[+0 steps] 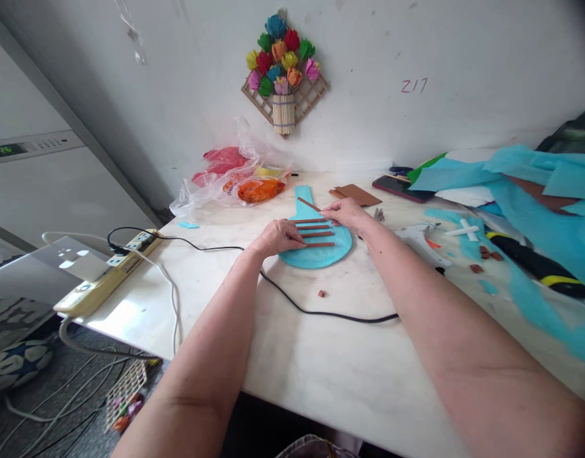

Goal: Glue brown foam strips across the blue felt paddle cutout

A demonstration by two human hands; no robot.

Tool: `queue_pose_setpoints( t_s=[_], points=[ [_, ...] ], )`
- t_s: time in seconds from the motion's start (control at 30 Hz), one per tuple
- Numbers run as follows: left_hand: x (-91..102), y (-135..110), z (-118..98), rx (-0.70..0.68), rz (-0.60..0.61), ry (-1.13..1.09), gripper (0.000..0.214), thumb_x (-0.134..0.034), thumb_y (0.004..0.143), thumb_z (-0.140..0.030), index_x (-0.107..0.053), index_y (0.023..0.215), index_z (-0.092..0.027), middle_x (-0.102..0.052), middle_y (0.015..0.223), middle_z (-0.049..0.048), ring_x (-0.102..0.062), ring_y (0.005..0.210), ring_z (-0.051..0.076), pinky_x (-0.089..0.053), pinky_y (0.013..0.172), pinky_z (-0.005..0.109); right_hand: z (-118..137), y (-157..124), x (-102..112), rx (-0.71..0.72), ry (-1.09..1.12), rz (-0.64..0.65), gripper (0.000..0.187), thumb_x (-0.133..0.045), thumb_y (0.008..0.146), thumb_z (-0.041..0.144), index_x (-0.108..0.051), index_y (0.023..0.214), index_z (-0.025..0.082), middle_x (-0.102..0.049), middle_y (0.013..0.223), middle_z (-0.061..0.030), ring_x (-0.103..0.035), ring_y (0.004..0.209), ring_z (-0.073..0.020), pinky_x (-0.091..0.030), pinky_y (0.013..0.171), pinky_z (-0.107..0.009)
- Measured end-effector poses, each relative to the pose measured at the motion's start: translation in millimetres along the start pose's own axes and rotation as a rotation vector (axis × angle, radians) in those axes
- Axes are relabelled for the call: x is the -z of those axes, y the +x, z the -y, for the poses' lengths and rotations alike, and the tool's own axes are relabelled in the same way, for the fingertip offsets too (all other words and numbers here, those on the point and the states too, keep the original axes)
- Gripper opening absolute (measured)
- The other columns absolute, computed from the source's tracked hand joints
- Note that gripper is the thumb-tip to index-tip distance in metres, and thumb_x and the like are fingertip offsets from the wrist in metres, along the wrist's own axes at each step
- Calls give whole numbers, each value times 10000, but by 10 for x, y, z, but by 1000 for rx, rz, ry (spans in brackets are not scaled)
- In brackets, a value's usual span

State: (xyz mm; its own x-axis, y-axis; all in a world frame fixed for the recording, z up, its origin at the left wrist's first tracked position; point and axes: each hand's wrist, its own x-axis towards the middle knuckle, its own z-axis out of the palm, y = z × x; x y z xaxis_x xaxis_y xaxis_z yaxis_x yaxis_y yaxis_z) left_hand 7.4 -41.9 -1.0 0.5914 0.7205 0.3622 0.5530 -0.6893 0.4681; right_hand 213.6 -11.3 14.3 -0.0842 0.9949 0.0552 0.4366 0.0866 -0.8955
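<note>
A round light-blue piece with a straight neck, racket-like in outline, lies flat on the table. Several thin brown strips run across its round part, roughly parallel. One more brown strip slants over the neck's base, its right end pinched in the fingers of my right hand. On the left edge of the round part rests my left hand, its fingers curled and closed by the strips' left ends. What lies between those fingertips is hidden.
A black cable crosses the table under my forearms. At right lie a white glue gun, a black-and-yellow tool and blue sheets. Behind are brown sheets, a phone and plastic bags. A power strip sits left.
</note>
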Motion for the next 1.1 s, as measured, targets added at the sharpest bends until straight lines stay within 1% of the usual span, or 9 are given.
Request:
queue_pose_setpoints(
  t_s=[0.17,0.47,0.67,0.77,0.83,0.9,0.93,1.0,1.1],
  points=[
    [12,2,-44,-5,35,7,109,-674,632,-275,-715,680,-186,-660,663,19,-566,657,127,-433,675,229,-5,8,-6,0,10,-12,98,-638,716,188,-662,752,100,-603,608,-25,-438,432,-46,-437,507,-198],
    [8,2,-33,-22,30,28,127,-673,631,-311,-714,676,-198,-661,664,16,-565,651,127,-433,664,231,-2,-3,-6,2,9,-9,108,-637,716,190,-665,765,98,-607,613,-29,-446,437,-49,-442,504,-194],
    [39,-5,-66,3,47,14,170,-674,631,-344,-710,708,-197,-651,677,17,-550,665,123,-424,656,228,-28,20,-6,11,8,-2,109,-637,716,198,-667,767,107,-622,624,-32,-467,457,-55,-455,515,-192],
    [72,-22,-30,16,-5,-7,191,-663,643,-355,-706,727,-190,-630,676,17,-532,667,117,-415,640,223,-36,32,-5,7,16,0,111,-638,716,195,-664,770,102,-618,622,-32,-458,450,-50,-454,509,-191],
    [92,-38,30,66,-92,9,199,-643,663,-363,-700,716,-180,-620,674,18,-517,663,117,-409,630,227,-32,29,-4,13,16,9,108,-633,721,190,-660,768,96,-610,622,-31,-447,447,-44,-451,512,-189],
    [101,-54,104,148,-201,66,213,-626,677,-374,-688,679,-169,-617,666,23,-501,663,123,-401,630,239,-23,20,-1,17,12,12,107,-630,725,187,-658,769,94,-604,619,-28,-437,443,-41,-449,514,-189],
    [99,-60,137,185,-235,101,222,-618,684,-380,-683,664,-168,-616,663,26,-495,668,129,-397,632,246,-18,15,0,16,9,10,107,-631,724,187,-658,771,95,-603,618,-27,-435,441,-41,-449,514,-190],
    [85,-63,182,210,-248,152,227,-604,697,-385,-682,659,-176,-619,668,28,-490,689,139,-393,645,256,-11,8,2,10,7,4,106,-635,719,189,-660,768,98,-604,617,-26,-436,439,-44,-450,518,-196],
    [45,-46,173,181,-204,195,197,-602,707,-370,-693,697,-196,-631,721,28,-497,742,153,-391,697,271,-12,7,2,6,11,3,102,-642,711,197,-662,750,105,-605,616,-24,-448,442,-50,-451,530,-205]
  ],
)
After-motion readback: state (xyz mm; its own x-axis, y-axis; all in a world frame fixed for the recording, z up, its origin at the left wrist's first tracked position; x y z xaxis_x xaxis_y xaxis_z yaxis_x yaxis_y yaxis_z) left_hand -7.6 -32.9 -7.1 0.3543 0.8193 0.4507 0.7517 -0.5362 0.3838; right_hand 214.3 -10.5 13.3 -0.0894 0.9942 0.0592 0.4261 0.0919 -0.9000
